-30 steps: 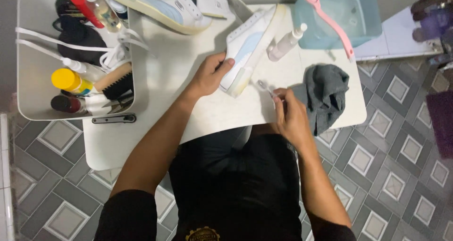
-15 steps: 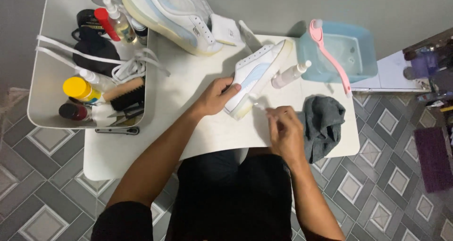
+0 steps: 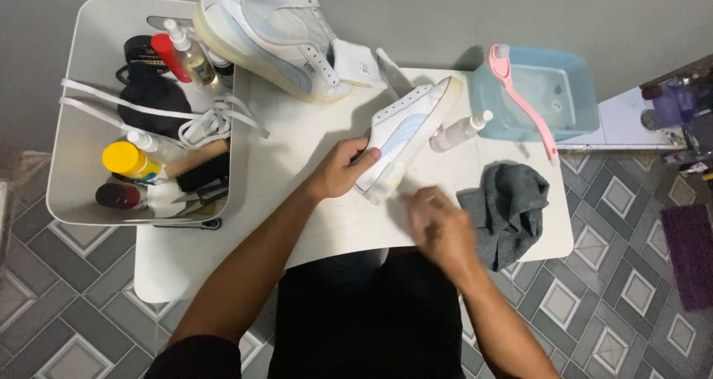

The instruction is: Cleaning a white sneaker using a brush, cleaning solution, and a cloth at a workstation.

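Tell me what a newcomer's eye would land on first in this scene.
At the middle of the white table, the left hand holds a white sneaker on its side, while the right hand, blurred, works at its near end. A second sneaker lies at the far edge across a bin of bottles and brushes. A grey cloth sits on the right before a blue basin with a pink brush.

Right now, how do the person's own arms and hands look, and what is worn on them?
Both forearms are bare, with no gloves, rings or watch visible on the left hand or the right hand, which is motion-blurred. Short black sleeves cover the upper arms.
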